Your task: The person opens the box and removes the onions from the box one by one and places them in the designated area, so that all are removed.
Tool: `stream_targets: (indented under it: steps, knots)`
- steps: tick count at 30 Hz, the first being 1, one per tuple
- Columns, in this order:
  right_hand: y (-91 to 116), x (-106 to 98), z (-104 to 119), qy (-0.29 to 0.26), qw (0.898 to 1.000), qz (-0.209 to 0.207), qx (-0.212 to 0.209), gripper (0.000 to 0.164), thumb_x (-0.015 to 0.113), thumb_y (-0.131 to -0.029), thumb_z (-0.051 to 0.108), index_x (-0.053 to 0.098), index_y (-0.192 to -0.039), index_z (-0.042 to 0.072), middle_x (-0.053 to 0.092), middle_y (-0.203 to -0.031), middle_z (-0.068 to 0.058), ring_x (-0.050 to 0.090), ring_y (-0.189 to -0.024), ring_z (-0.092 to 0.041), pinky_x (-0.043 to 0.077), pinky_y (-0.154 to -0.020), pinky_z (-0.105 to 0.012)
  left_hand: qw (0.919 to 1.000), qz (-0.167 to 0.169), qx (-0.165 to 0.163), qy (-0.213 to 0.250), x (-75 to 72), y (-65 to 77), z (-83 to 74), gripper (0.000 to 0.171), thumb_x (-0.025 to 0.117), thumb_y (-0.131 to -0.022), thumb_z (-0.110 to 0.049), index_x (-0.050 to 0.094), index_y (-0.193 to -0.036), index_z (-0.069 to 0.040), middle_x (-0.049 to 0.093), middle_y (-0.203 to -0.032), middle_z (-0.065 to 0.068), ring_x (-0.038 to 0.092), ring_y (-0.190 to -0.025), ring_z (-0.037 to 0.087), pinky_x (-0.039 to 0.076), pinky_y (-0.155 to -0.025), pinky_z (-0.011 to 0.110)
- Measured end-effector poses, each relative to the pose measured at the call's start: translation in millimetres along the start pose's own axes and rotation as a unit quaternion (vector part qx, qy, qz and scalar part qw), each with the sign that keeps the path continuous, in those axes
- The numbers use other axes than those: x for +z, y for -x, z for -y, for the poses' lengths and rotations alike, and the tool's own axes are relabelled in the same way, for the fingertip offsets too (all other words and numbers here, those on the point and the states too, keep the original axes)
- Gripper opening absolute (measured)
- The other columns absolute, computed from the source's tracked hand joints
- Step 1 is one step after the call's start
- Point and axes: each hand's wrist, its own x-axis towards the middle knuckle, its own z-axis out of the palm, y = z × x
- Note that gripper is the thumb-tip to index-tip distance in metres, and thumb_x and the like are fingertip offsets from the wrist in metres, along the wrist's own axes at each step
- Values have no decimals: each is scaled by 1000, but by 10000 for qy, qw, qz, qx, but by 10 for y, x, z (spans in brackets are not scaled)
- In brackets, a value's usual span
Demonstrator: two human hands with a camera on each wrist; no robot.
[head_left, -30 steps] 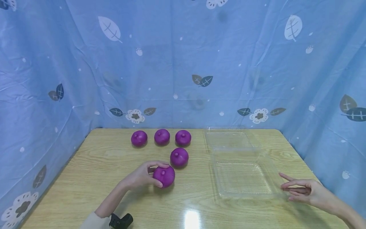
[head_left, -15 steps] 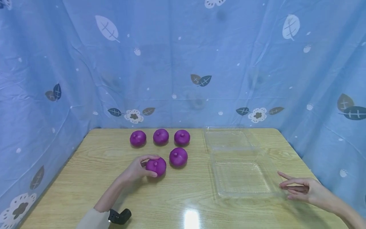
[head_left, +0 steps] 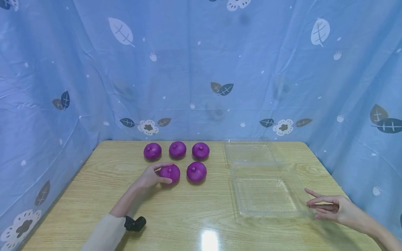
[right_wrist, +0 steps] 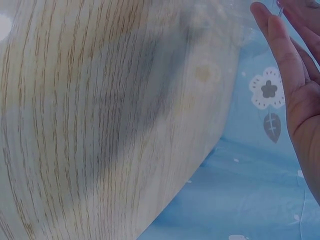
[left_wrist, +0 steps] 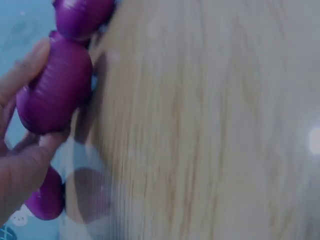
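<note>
My left hand [head_left: 150, 177] grips a round purple onion [head_left: 171, 173] from its left side, thumb in front and fingers behind. The left wrist view has this onion [left_wrist: 60, 80] between thumb and fingers, tilted and close over the table. Just right of it sits another onion [head_left: 196, 172]. Three more onions stand in a row behind: left [head_left: 152, 151], middle [head_left: 177, 150] and right [head_left: 200, 151]. At the right, my right hand [head_left: 333, 208] has loosely bent fingers, fingertips close by the right edge of an open clear plastic box [head_left: 267, 213], and holds nothing visible.
The box's clear lid [head_left: 251, 153] lies folded back toward the rear edge of the wooden table [head_left: 188, 223]. A blue patterned curtain [head_left: 188, 69] encloses the back and sides. A black device [head_left: 135, 223] sits at the left wrist.
My left hand has carried the onion back and to the left, to a place beside the onion in the front row. My right hand stays almost still.
</note>
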Motion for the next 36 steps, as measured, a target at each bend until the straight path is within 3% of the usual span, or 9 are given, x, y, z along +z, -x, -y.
stream_targets:
  steps: [3,7,11,15,19,28,36]
  knots:
    - [0,-1,-12,-140,9999,65,-62,38,49,-84,-25,50,-122,-20,41,-148,10,53,-122,-13,51,-91,-30,9997,146,52,-212,-27,-13,1,68,82,-72,-7,56,-135,-10,50,-140,14,43,-129,34,30,-111,49]
    - [0,-8,-19,-227,9997,92,-63,37,48,-85,-25,49,-122,-21,40,-149,10,52,-123,-14,50,-92,-31,9968,619,366,-351,-70,-17,13,74,78,-74,0,47,-141,-6,39,-149,14,30,-138,35,22,-114,48]
    - [10,-11,-6,-78,10000,2,8,36,49,-85,-24,49,-121,-22,40,-148,11,53,-122,-14,52,-90,-31,9903,997,780,-580,-122,-12,36,79,75,-74,3,40,-144,-4,35,-151,16,28,-139,36,31,-110,47]
    - [18,-10,10,4,9999,-56,87,36,49,-86,-23,50,-121,-20,40,-148,13,53,-122,-13,52,-89,-31,9866,1049,1018,-728,-155,-8,56,83,79,-72,1,39,-145,-5,38,-149,16,34,-135,39,39,-105,50]
    - [17,-12,1,-99,9999,-16,14,37,49,-85,-24,49,-122,-21,41,-148,12,53,-122,-12,52,-89,-31,9866,1090,1100,-512,-158,-36,83,82,79,-72,2,41,-144,-4,41,-146,16,38,-132,41,40,-104,50]
    - [22,1,-28,-200,9997,25,-119,41,49,-84,-26,51,-124,-16,41,-148,10,52,-122,-12,52,-89,-32,9822,1428,1220,-48,-115,-99,135,83,78,-74,2,34,-144,1,37,-146,19,37,-132,42,49,-97,34]
    - [23,4,-23,-135,9999,-19,-51,38,50,-85,-24,50,-122,-20,41,-148,11,52,-122,-12,52,-89,-32,9806,1320,1434,-223,-78,-137,148,80,77,-75,0,34,-143,3,40,-143,22,41,-129,42,47,-99,35]
